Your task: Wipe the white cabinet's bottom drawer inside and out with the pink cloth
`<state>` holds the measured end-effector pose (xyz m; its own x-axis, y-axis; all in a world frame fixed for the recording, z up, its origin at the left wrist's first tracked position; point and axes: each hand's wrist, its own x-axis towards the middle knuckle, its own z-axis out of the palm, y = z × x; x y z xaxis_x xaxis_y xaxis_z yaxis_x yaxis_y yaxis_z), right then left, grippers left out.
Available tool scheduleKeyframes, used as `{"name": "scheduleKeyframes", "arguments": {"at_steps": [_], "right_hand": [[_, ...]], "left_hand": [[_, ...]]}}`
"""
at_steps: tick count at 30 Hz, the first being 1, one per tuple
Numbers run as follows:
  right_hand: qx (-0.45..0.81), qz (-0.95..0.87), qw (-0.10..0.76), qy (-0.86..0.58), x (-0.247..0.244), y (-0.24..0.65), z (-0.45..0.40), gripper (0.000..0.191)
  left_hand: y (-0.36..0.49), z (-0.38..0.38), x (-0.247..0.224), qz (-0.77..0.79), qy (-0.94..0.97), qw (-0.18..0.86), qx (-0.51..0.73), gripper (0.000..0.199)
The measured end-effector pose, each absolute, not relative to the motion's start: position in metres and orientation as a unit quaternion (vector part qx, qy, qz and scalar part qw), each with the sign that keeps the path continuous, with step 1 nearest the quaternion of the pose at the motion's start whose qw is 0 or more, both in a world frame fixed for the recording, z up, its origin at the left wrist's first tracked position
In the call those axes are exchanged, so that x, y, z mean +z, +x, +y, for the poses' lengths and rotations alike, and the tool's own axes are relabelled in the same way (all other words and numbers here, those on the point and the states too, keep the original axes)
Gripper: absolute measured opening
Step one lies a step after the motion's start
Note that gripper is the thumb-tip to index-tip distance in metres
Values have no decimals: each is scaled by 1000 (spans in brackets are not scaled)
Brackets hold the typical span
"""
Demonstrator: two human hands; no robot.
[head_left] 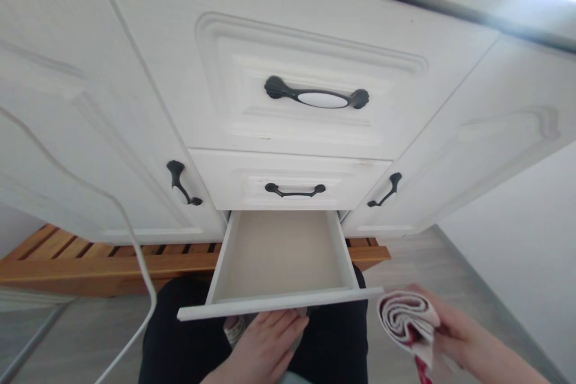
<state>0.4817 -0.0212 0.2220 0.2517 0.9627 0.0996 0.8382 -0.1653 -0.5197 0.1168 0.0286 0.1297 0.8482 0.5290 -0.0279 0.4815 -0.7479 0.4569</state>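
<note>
An open drawer point(288, 252) with a pale, bare bottom sticks out of the white cabinet toward me. To the right of its front panel, my right hand point(459, 333) is closed around a rolled cloth point(407, 318), whitish with red parts, its spiral end facing up. My left hand point(265, 345) is below the drawer front, above my lap, with its fingers together and bent over something pale that is mostly hidden. Close to its left, a small rolled item point(234, 330) with a pattern shows partly under the drawer's edge.
Above the open drawer are two closed drawer fronts with dark handles point(317, 96), and a cabinet door point(135, 132) stands on each side. A slatted wooden bench point(112, 264) lies behind my legs point(175, 324). A white cable point(144, 270) hangs at left.
</note>
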Motion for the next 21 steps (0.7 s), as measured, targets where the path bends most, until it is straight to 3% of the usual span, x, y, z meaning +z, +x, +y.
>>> {"name": "scheduleKeyframes", "arguments": {"at_steps": [5,10,16,21], "right_hand": [[37,-571,342,-745,210,455,15,35],[-38,-554,433,-710,186,443,50,31],[-148,-597,432,-660,149,391,79,39],[-122,-603,467,-635,141,379,106,40]], "left_hand": [[130,70,143,319,926,181,87,78],[120,83,145,380,898,137,176,60],[102,90,131,491,812,173,261,56],[109,126,144,484,794,205,305,55]]}}
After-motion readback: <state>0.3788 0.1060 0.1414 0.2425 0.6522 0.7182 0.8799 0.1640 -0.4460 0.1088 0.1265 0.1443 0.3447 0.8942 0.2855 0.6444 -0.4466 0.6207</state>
